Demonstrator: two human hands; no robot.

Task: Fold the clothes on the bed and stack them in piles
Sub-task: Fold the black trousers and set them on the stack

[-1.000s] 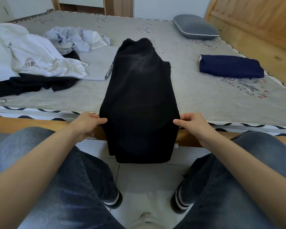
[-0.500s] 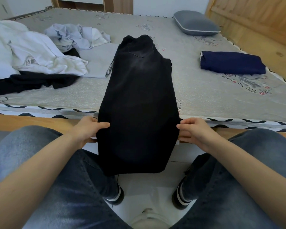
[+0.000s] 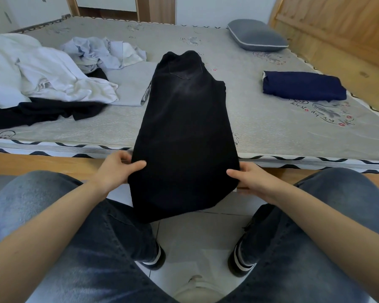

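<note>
Since a second ago the hanging lower end of the long black folded trousers (image 3: 185,136) has risen and curled inward below the near edge of the bed (image 3: 271,127); before, it hung straight down over the wooden side rail. Both hands have slid slightly lower and closer onto the cloth. I read this as the start of the next fold, the bottom portion being brought up toward the waistband end, so this garment is midway through folding and not yet ready for a pile.

On the grey patterned mattress, the trousers stretch from mid-bed across the near edge, between the person's knees. A heap of loose white, pale blue and black clothes (image 3: 44,79) lies toward the far left corner, still unfolded. One folded navy blue garment (image 3: 302,85) rests near the right edge.

At the near edge, the left hand (image 3: 113,169) pinches the trousers' left side, thumb on top. Opposite it, the right hand (image 3: 247,178) grips the right side, fingers curled onto the fabric.
</note>
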